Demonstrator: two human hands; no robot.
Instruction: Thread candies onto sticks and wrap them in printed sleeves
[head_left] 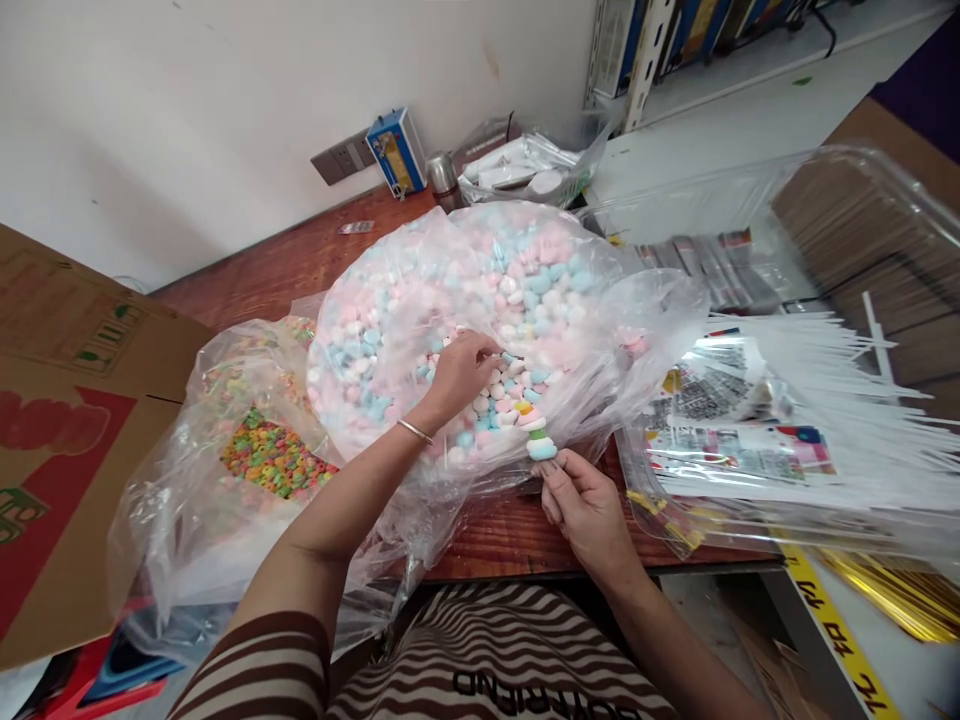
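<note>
A large clear plastic bag (360, 350) lies open on the table, full of pink, white and blue marshmallow-like candies (495, 400). Over its opening is my left hand (461, 375), with a bracelet at the wrist. Its fingers are bent and drawn together at the tips; what they hold, if anything, I cannot make out. Nearer the table's front edge, my right hand (583, 500) pinches the lower end of a candy skewer (535, 435). Yellow-orange, pink-white, green, white and blue pieces are stacked on it, and its stick is hidden.
Left of the big bag, another bag holds small multicoloured ring-shaped pieces (274, 455). A cardboard box (67, 430) stands at far left. On the right, a clear plastic tray (637, 510) holds printed wrappers (742, 450) and white sticks (847, 370). Behind stands a metal flask (442, 178).
</note>
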